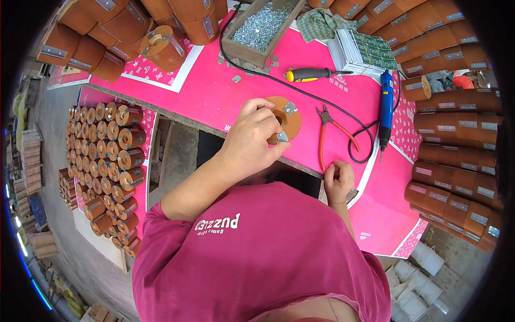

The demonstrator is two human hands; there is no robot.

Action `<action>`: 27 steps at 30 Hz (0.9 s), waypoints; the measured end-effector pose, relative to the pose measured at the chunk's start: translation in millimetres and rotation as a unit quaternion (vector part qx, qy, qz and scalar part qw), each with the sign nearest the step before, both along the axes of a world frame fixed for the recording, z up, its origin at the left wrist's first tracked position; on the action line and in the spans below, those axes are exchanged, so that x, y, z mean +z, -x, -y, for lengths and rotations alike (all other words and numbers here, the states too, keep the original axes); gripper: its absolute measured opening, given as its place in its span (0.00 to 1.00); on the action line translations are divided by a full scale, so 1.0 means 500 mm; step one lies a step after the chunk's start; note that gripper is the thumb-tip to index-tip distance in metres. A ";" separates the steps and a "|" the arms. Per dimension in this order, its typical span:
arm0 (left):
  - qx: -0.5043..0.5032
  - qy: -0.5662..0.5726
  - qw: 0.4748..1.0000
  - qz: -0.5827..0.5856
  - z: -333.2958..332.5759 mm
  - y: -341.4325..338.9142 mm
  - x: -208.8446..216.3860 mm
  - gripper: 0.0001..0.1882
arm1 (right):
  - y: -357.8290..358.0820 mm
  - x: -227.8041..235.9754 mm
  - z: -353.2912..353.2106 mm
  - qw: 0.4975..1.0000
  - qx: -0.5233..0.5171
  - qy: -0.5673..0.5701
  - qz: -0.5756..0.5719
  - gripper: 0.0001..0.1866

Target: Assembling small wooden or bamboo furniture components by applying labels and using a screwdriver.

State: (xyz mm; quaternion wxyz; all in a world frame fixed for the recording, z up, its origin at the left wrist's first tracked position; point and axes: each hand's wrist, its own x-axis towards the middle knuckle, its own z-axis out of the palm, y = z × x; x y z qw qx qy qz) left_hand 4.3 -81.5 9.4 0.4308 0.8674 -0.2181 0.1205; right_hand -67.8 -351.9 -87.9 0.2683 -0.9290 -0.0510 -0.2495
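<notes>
A round wooden piece stands on the pink-covered table, a dark hole in the middle of its top. A small square metal plate lies on its far edge. My left hand reaches over it, with a second small metal plate between thumb and fingers at the near edge. My right hand is closed at the table's near edge, fingertips pressed together; whatever they hold is too small to make out. Red-handled pliers lie beside it, one handle ending close to the fingers.
A wooden box of small screws stands at the back, loose metal plates near it. A yellow-black screwdriver, a blue electric screwdriver with black cord and stacked cards lie about. Brown cylinders are stacked at right, others at left.
</notes>
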 end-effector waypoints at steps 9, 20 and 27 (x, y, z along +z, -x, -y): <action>-0.066 0.023 0.997 -0.015 -0.012 -0.013 0.004 0.13 | -0.001 -0.005 0.005 1.000 0.003 -0.001 0.004 0.07; -0.174 0.016 0.982 -0.075 -0.040 -0.032 0.024 0.12 | 0.004 -0.002 0.002 1.000 0.001 -0.013 0.001 0.06; -0.130 -0.055 0.990 -0.029 -0.014 -0.012 0.042 0.16 | 0.000 -0.004 0.003 1.000 -0.001 -0.012 0.000 0.07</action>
